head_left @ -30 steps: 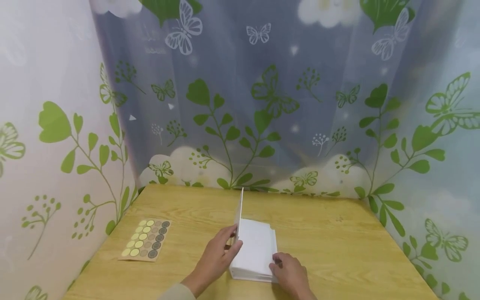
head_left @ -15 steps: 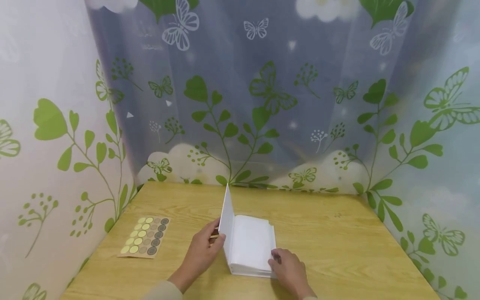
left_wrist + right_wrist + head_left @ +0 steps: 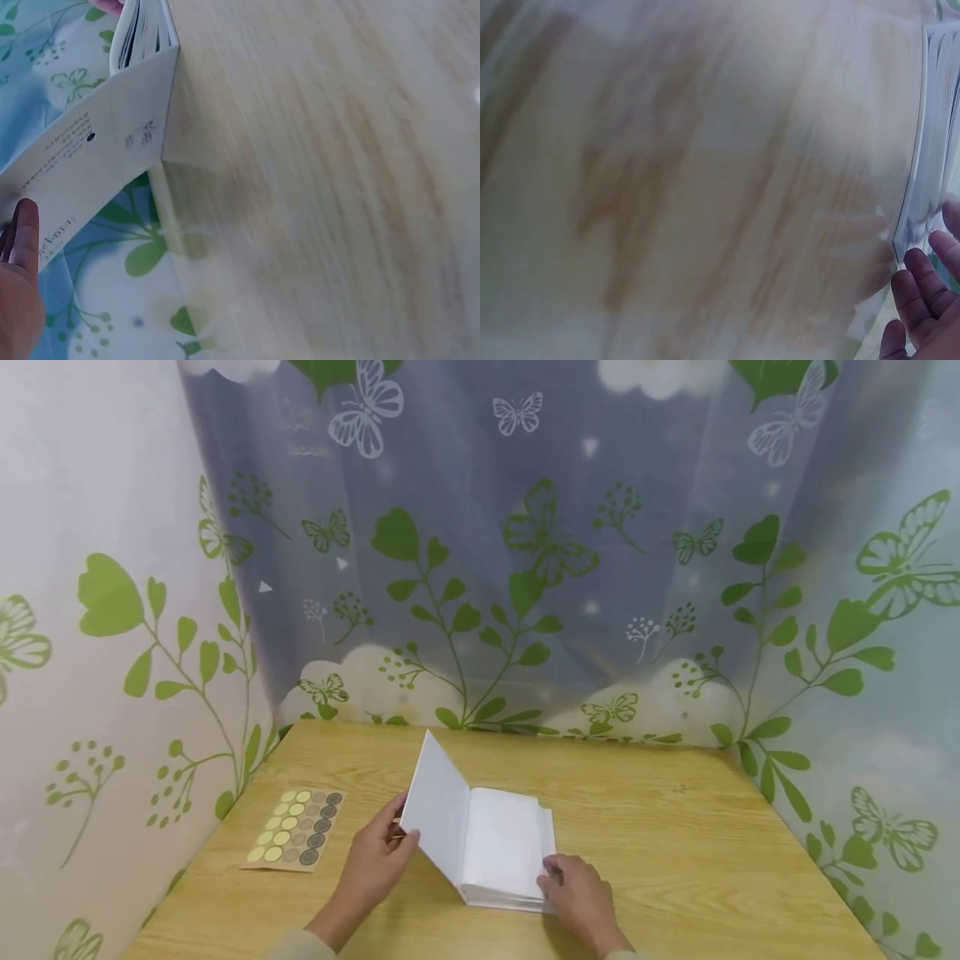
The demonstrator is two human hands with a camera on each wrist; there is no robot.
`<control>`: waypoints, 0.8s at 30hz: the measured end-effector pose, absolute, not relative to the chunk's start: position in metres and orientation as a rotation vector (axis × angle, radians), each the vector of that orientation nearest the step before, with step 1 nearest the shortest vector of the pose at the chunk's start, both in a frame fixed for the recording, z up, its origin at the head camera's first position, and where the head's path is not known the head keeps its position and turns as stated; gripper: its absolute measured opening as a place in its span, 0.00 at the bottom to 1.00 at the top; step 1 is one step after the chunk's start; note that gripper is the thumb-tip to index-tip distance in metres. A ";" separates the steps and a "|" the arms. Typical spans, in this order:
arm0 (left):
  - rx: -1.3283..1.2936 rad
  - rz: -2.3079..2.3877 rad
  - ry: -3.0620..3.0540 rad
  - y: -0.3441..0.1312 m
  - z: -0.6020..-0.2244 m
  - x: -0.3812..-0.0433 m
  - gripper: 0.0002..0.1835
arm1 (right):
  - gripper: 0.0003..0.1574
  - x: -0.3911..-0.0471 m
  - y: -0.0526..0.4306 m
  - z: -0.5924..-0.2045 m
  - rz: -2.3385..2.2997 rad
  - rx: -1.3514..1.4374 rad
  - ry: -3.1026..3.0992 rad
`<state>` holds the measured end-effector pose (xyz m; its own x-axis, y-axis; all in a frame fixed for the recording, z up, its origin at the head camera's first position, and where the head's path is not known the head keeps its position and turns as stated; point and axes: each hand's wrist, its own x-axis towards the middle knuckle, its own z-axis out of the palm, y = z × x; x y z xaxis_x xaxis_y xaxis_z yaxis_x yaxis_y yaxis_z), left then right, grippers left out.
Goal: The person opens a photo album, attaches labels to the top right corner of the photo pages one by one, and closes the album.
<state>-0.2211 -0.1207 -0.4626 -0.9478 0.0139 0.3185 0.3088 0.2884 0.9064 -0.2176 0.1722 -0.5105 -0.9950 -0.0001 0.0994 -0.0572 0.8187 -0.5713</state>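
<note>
A white hardcover book (image 3: 504,839) lies on the table with its front cover (image 3: 437,806) raised and tilted to the left. My left hand (image 3: 372,860) pinches the left edge of that cover, thumb on the inner side and fingers behind it. In the left wrist view, dark printed writing shows on the cover's outer face (image 3: 112,135), and part of my left hand (image 3: 21,292) is against it. My right hand (image 3: 579,897) holds the book's lower right edge with curled fingers. The right wrist view shows these fingers (image 3: 922,289) at the corner of the page block (image 3: 937,142).
A sheet of round stickers (image 3: 294,831), in yellow, tan and dark grey rows, lies on the wooden table (image 3: 675,860) to the left. Behind and on both sides hangs a curtain (image 3: 480,568) printed with leaves and butterflies.
My left hand has moved left, swinging the book's cover from nearly upright to leaning well over to the left. The right hand has stayed at the book's right edge.
</note>
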 end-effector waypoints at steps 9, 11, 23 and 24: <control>-0.160 -1.710 -2.345 -0.141 -0.473 -0.221 0.32 | 0.20 -0.221 0.166 -0.514 0.882 0.014 -2.915; -0.128 -1.693 -2.363 -0.146 -0.477 -0.222 0.32 | 0.21 -0.222 0.165 -0.515 0.876 0.005 -2.919; -0.021 -1.462 -2.610 -0.175 -0.497 -0.221 0.33 | 0.21 -0.223 0.163 -0.515 0.827 -0.005 -2.923; -0.021 -1.409 -2.648 -0.177 -0.499 -0.221 0.33 | 0.21 -0.222 0.163 -0.516 0.820 -0.004 -2.924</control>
